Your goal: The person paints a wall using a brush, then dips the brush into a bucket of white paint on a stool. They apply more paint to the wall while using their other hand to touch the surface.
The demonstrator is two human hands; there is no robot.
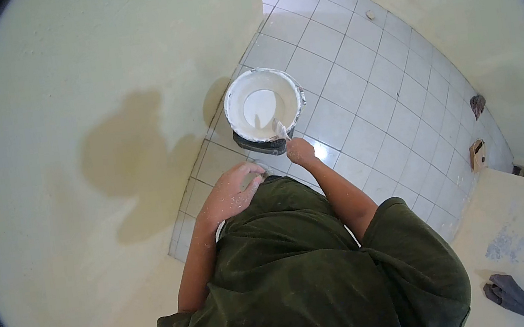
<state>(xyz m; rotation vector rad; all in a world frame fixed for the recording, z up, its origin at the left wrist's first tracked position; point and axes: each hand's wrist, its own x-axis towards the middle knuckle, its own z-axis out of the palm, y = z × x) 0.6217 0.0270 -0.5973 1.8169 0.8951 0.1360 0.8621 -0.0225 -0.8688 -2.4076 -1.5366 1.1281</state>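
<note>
A white bucket with paint-smeared walls stands on the tiled floor in front of me, white paint pooled at its bottom. In my right hand is the handle of a paintbrush; its white-coated bristles are at the bucket's near rim. My left hand, flecked with white, is by my lap. Its thumb and fingers curl around a pale, rounded thing whose kind I cannot make out. Under the bucket's near side shows a dark object, partly hidden by the bucket.
A pale wall rises close on the left, bearing my shadow. Light tiles stretch away to the right. Along the far right lie a dark crumpled thing and a tan object. A dark cloth is at lower right.
</note>
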